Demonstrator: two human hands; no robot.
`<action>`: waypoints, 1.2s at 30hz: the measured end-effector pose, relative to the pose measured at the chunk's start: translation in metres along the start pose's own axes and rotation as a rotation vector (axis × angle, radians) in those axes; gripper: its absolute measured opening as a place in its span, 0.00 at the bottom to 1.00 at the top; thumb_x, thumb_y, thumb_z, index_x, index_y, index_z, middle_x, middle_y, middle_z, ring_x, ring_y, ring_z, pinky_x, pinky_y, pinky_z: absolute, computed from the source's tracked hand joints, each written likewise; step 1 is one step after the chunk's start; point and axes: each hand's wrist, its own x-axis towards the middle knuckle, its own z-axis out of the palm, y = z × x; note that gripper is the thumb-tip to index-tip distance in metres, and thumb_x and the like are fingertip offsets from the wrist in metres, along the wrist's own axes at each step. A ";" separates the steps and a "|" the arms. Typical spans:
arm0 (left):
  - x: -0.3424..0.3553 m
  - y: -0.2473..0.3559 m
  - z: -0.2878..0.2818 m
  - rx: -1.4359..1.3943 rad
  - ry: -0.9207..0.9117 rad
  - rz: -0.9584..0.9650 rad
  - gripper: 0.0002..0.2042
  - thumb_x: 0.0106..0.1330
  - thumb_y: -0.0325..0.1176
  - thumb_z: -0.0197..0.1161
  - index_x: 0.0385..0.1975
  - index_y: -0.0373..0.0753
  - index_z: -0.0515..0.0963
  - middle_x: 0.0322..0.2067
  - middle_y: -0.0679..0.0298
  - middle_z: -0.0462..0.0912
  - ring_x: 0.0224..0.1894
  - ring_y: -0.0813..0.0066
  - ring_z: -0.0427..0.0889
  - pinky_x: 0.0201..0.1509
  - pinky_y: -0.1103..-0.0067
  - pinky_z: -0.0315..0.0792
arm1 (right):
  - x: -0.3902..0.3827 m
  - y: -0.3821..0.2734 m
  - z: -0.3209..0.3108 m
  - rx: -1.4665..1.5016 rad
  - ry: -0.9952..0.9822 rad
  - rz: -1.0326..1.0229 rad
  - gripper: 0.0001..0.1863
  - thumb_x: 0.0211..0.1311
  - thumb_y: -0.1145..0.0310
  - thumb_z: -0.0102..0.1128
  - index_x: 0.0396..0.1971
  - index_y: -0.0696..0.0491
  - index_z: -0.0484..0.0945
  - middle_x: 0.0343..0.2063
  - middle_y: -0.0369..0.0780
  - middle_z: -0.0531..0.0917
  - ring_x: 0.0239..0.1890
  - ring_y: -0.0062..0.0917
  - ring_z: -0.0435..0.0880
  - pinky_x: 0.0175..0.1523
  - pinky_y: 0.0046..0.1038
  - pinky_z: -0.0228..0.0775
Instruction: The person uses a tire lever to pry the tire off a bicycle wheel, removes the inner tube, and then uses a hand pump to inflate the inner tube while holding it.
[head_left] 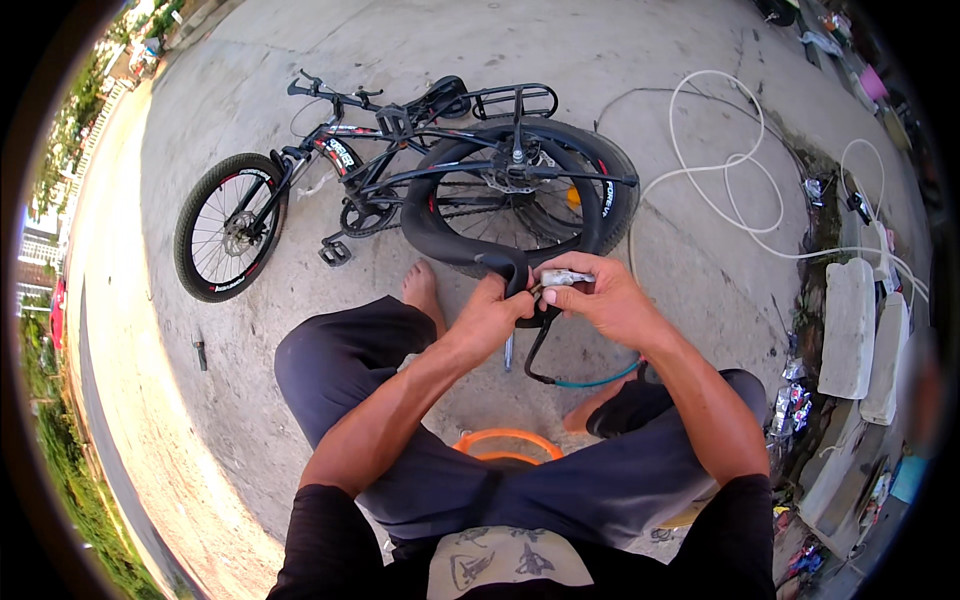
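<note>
A black inner tube (450, 247) lies looped over the rear wheel of a bicycle (365, 170) on its side. My left hand (497, 315) grips a folded section of this tube, its thumb near what looks like the valve. My right hand (590, 295) is closed on a pale metal inflator fitting (566, 279), held against that section; the two hands nearly touch. A black and teal air hose (590, 382) hangs below the fitting and runs behind my right forearm. A metal tool (508, 350) shows upright just below my hands.
Concrete ground (230, 90) surrounds me. A coiled white hose (760, 225) lies at right, beside broken blocks (845, 330) and litter along an edge. An orange ring-shaped object (505, 437) sits between my legs. A small dark tool (201, 352) lies at left.
</note>
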 end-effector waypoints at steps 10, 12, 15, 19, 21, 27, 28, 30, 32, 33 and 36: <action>0.002 0.004 0.017 0.110 0.054 0.210 0.06 0.65 0.26 0.63 0.38 0.35 0.74 0.33 0.69 0.77 0.38 0.85 0.74 0.43 0.83 0.70 | 0.001 0.007 -0.007 -0.053 0.219 -0.069 0.13 0.57 0.79 0.64 0.43 0.61 0.81 0.32 0.37 0.85 0.35 0.16 0.83 0.41 0.21 0.74; 0.004 0.002 0.015 0.091 0.119 0.266 0.05 0.66 0.27 0.65 0.37 0.35 0.77 0.34 0.69 0.80 0.37 0.86 0.76 0.39 0.82 0.71 | 0.000 0.002 -0.014 -0.017 0.211 -0.056 0.13 0.58 0.76 0.65 0.43 0.62 0.80 0.31 0.38 0.85 0.34 0.17 0.83 0.39 0.21 0.74; 0.004 0.001 0.008 0.087 0.080 0.320 0.03 0.66 0.23 0.63 0.38 0.35 0.77 0.34 0.69 0.81 0.38 0.85 0.76 0.41 0.82 0.72 | -0.002 -0.005 -0.016 -0.072 0.125 0.063 0.15 0.59 0.73 0.67 0.44 0.62 0.79 0.31 0.38 0.84 0.34 0.18 0.83 0.39 0.22 0.73; 0.005 0.010 -0.003 0.020 0.090 0.321 0.05 0.68 0.21 0.62 0.40 0.35 0.76 0.38 0.65 0.82 0.42 0.82 0.80 0.48 0.81 0.76 | -0.004 0.003 -0.021 -0.064 0.081 0.031 0.16 0.60 0.71 0.68 0.46 0.61 0.77 0.31 0.38 0.84 0.34 0.18 0.82 0.40 0.22 0.73; 0.007 0.009 -0.008 0.000 0.050 0.372 0.06 0.68 0.22 0.62 0.42 0.36 0.76 0.39 0.65 0.82 0.43 0.81 0.79 0.49 0.81 0.75 | -0.005 0.006 -0.020 -0.004 0.085 0.009 0.16 0.60 0.70 0.69 0.45 0.60 0.76 0.31 0.37 0.84 0.34 0.17 0.81 0.40 0.22 0.72; 0.006 0.011 -0.007 0.015 -0.009 0.311 0.08 0.67 0.20 0.62 0.43 0.38 0.75 0.40 0.64 0.82 0.44 0.79 0.80 0.50 0.80 0.74 | -0.005 0.005 -0.013 -0.009 -0.004 0.048 0.15 0.61 0.69 0.69 0.42 0.60 0.77 0.33 0.37 0.85 0.32 0.17 0.80 0.40 0.22 0.73; 0.007 0.010 -0.009 0.016 -0.009 0.308 0.08 0.67 0.20 0.62 0.43 0.38 0.75 0.40 0.64 0.82 0.44 0.79 0.80 0.50 0.80 0.74 | -0.005 0.004 -0.013 -0.007 -0.004 0.049 0.15 0.61 0.69 0.69 0.42 0.60 0.77 0.33 0.37 0.85 0.32 0.17 0.80 0.40 0.22 0.73; 0.008 0.008 -0.012 -0.310 -0.113 0.184 0.09 0.66 0.19 0.61 0.43 0.38 0.75 0.40 0.63 0.82 0.44 0.76 0.80 0.49 0.78 0.75 | -0.006 0.000 -0.015 0.051 -0.063 0.086 0.14 0.61 0.69 0.69 0.42 0.59 0.78 0.34 0.38 0.85 0.33 0.17 0.80 0.40 0.22 0.73; 0.008 0.008 -0.014 -0.364 -0.170 0.159 0.09 0.66 0.18 0.61 0.42 0.38 0.75 0.40 0.63 0.81 0.44 0.75 0.80 0.49 0.77 0.75 | -0.010 -0.008 -0.012 0.083 -0.082 0.092 0.14 0.61 0.69 0.69 0.42 0.60 0.78 0.34 0.38 0.86 0.33 0.17 0.80 0.41 0.22 0.73; 0.008 0.008 -0.014 -0.420 -0.227 0.137 0.09 0.66 0.18 0.61 0.42 0.38 0.75 0.39 0.63 0.81 0.44 0.74 0.81 0.49 0.77 0.75 | -0.010 -0.010 -0.011 0.111 -0.100 0.099 0.14 0.61 0.69 0.69 0.42 0.60 0.78 0.34 0.38 0.86 0.33 0.17 0.81 0.41 0.22 0.73; 0.010 0.006 -0.011 -0.345 -0.179 0.166 0.09 0.65 0.19 0.63 0.42 0.38 0.75 0.39 0.62 0.82 0.43 0.74 0.80 0.50 0.77 0.75 | -0.010 -0.005 -0.011 0.112 -0.089 0.081 0.14 0.61 0.69 0.69 0.42 0.60 0.78 0.33 0.37 0.85 0.32 0.17 0.80 0.41 0.22 0.73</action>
